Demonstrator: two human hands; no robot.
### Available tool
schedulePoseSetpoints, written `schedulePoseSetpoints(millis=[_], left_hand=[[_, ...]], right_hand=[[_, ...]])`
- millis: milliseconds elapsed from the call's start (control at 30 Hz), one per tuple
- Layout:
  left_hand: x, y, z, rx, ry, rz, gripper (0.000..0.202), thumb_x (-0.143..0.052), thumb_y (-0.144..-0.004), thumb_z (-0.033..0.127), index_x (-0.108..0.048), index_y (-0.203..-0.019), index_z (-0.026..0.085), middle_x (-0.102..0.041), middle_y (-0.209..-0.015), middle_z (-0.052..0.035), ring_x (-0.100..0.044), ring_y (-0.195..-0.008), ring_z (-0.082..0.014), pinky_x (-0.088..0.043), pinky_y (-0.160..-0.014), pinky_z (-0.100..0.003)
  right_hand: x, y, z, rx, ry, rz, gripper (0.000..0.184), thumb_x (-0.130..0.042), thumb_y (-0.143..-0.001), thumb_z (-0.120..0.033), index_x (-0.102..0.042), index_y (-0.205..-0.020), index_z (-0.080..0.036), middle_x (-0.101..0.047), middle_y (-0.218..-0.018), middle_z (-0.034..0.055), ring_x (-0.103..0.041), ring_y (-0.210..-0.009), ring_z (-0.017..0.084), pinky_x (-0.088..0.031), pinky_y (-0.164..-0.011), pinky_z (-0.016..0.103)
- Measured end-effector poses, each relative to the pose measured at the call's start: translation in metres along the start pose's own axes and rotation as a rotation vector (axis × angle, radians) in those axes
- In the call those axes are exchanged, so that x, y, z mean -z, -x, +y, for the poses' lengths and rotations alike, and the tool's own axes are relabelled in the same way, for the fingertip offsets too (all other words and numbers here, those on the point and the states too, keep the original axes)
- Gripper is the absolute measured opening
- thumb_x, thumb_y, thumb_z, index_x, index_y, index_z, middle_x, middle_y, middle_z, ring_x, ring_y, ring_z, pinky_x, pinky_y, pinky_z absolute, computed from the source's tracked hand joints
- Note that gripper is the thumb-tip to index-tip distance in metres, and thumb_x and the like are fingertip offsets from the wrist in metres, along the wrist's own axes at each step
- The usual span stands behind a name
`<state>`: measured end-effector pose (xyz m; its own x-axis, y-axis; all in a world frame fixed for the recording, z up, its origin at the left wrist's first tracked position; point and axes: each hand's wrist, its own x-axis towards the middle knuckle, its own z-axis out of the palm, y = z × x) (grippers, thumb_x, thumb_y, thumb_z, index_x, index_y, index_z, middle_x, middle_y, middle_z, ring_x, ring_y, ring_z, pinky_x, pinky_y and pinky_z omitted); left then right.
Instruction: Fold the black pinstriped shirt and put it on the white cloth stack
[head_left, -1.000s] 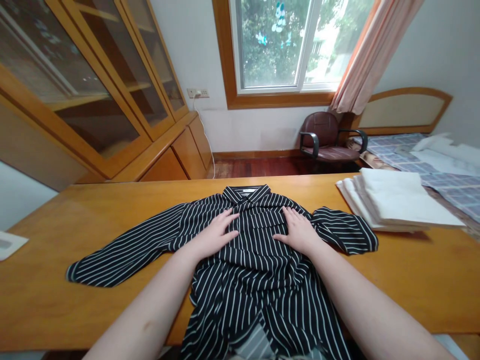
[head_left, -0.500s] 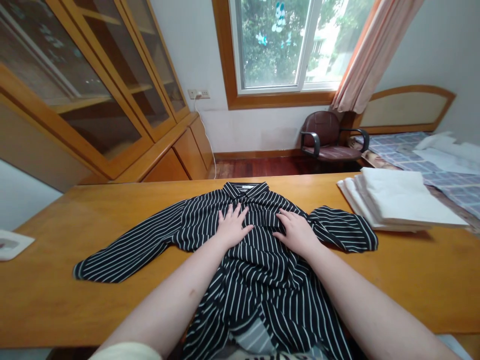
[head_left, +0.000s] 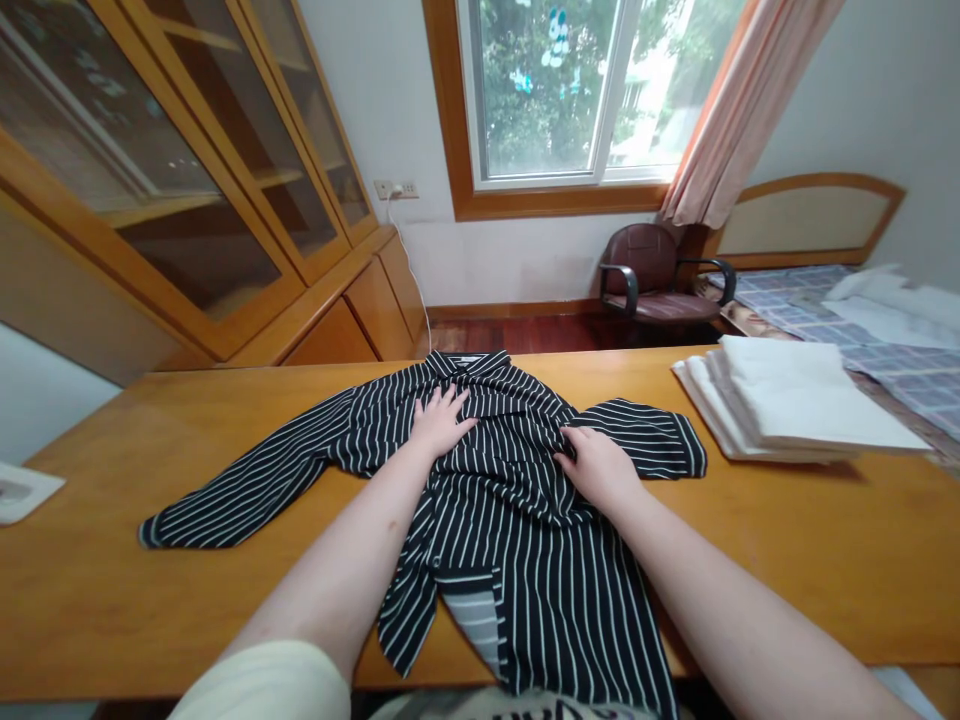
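A black shirt [head_left: 480, 490] with white stripes lies front up on the wooden table, its collar [head_left: 469, 365] toward the far edge. Its left-lying sleeve [head_left: 247, 480] stretches out flat, while the other sleeve [head_left: 637, 435] is folded short on the right. My left hand [head_left: 441, 425] rests flat on the chest of the shirt, fingers spread. At the shirt's right side, below the armpit, my right hand [head_left: 600, 465] has its fingers curled on the fabric, pinching it. Wrinkles run across the middle, and the lower hem parts to show a pale inside.
White folded sheets [head_left: 787, 395] are stacked on the right of the table [head_left: 787, 540]. A white object [head_left: 30, 492] sits at the left edge. Beyond are a glass-door cabinet [head_left: 255, 200], a brown armchair [head_left: 645, 270] and a bed [head_left: 795, 300].
The shirt has shifted left and slightly away, and its lower part lies smoother. My left hand moved left with it. My right hand's fingers went from spread to curled on the cloth.
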<state>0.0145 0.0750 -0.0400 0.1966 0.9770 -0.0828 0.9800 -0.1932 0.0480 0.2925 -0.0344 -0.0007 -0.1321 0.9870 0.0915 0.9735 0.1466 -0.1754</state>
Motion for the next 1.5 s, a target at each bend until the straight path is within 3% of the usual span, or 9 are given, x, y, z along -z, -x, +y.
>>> schedulePoseSetpoints(millis=[167,267,367,467,700,967,1167,1333,1500], left_hand=[[0.0,0.0,0.001,0.008,0.001,0.002,0.068,-0.028,-0.085,0.065,-0.022,-0.145,0.035,-0.015,-0.155,0.0006,-0.012,-0.141,-0.0299,-0.012,-0.108,-0.061],[0.001,0.001,0.001,0.004,0.013,0.015,0.067,-0.029,-0.085,0.064,-0.023,-0.145,0.034,-0.016,-0.155,-0.0003,-0.012,-0.141,-0.0297,-0.013,-0.108,-0.06],[0.002,0.002,0.002,-0.002,0.02,0.023,0.067,-0.029,-0.085,0.063,-0.024,-0.145,0.033,-0.017,-0.154,-0.0011,-0.013,-0.141,-0.0301,-0.014,-0.108,-0.06],[0.003,0.003,0.002,-0.005,0.019,0.021,0.068,-0.028,-0.085,0.064,-0.024,-0.145,0.033,-0.017,-0.155,-0.0014,-0.013,-0.141,-0.0305,-0.014,-0.108,-0.06],[0.003,0.004,0.004,0.001,0.015,0.026,0.066,-0.032,-0.086,0.061,-0.025,-0.145,0.032,-0.018,-0.154,-0.0012,-0.013,-0.141,-0.03,-0.014,-0.109,-0.059],[0.003,0.004,0.002,-0.029,0.067,0.038,0.062,-0.031,-0.086,0.061,-0.029,-0.143,0.035,-0.021,-0.153,0.0016,-0.015,-0.141,-0.0278,-0.013,-0.109,-0.059],[0.003,0.004,0.002,-0.046,0.047,0.036,0.062,-0.032,-0.086,0.06,-0.027,-0.143,0.036,-0.021,-0.154,0.0014,-0.015,-0.141,-0.0273,-0.013,-0.11,-0.058],[0.004,0.004,0.003,-0.032,0.067,0.026,0.061,-0.032,-0.086,0.059,-0.029,-0.143,0.036,-0.021,-0.153,0.0009,-0.015,-0.141,-0.0273,-0.012,-0.11,-0.057],[0.002,0.003,0.002,-0.037,0.074,0.05,0.062,-0.031,-0.086,0.061,-0.029,-0.143,0.036,-0.022,-0.153,0.001,-0.016,-0.141,-0.0267,-0.012,-0.11,-0.057]], right_hand=[[0.009,-0.002,0.005,-0.16,-0.005,-0.113,0.044,-0.039,-0.089,-0.055,-0.065,-0.097,-0.02,-0.068,-0.088,0.0085,-0.063,-0.08,0.023,-0.045,-0.071,0.033],[0.008,-0.011,0.019,-0.087,0.002,0.004,0.051,-0.026,-0.095,-0.046,-0.067,-0.082,-0.019,-0.068,-0.088,0.0113,-0.061,-0.09,0.024,-0.042,-0.082,0.036],[-0.004,-0.022,0.035,0.042,0.011,0.137,0.036,-0.035,-0.093,-0.036,-0.065,-0.104,-0.017,-0.061,-0.118,0.0118,-0.047,-0.119,0.028,-0.028,-0.102,0.046],[-0.014,-0.028,0.043,0.14,-0.013,0.063,0.042,-0.047,-0.087,-0.036,-0.053,-0.125,-0.02,-0.056,-0.128,0.0088,-0.04,-0.126,0.029,-0.015,-0.108,0.054],[0.001,-0.022,0.034,-0.013,-0.007,-0.115,0.044,-0.052,-0.082,-0.053,-0.064,-0.109,-0.021,-0.069,-0.1,0.0105,-0.06,-0.096,0.027,-0.041,-0.085,0.038],[0.004,-0.027,0.044,-0.317,-0.067,-0.209,0.087,-0.025,-0.078,-0.078,-0.056,-0.126,-0.014,-0.066,-0.11,0.0184,-0.061,-0.101,0.033,-0.043,-0.08,0.04],[0.001,-0.031,0.059,-0.448,0.006,-0.058,0.082,-0.018,-0.086,-0.067,-0.033,-0.143,-0.01,-0.062,-0.113,0.0239,-0.058,-0.103,0.037,-0.04,-0.083,0.047],[-0.008,-0.029,0.06,-0.414,0.11,-0.019,0.075,-0.042,-0.084,-0.054,-0.035,-0.14,-0.004,-0.051,-0.128,0.0281,-0.047,-0.117,0.041,-0.03,-0.095,0.055],[-0.003,-0.026,0.048,-0.222,0.008,0.182,0.056,-0.032,-0.091,-0.043,-0.044,-0.134,-0.01,-0.047,-0.136,0.0181,-0.043,-0.124,0.031,-0.027,-0.103,0.048]])
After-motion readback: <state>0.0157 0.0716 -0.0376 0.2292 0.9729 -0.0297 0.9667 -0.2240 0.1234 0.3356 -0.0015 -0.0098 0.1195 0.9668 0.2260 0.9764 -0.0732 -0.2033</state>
